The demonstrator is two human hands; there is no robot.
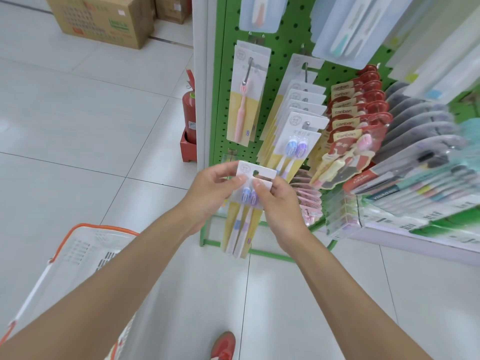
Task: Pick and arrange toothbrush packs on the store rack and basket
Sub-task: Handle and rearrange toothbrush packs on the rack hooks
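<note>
A toothbrush pack (pixel 244 216) with two purple-headed brushes on a white and yellow card hangs upright between my hands, in front of the green pegboard rack (pixel 280 35). My left hand (pixel 210 193) pinches the card's top left edge. My right hand (pixel 278 201) pinches its right side just below the hang hole. A row of matching packs (pixel 296 141) hangs on a hook right behind. A single pink-brush pack (pixel 245 100) hangs to the left of that row. The white basket (pixel 85 245) with an orange rim sits low at my left, partly hidden by my left forearm.
Red "canban" packs (pixel 350 126) and grey packs (pixel 420 136) fill hooks to the right. A red fire extinguisher (pixel 189 118) stands by the rack's white post. Cardboard boxes (pixel 104 19) sit on the tiled floor at the back left. My red shoe (pixel 223 345) shows below.
</note>
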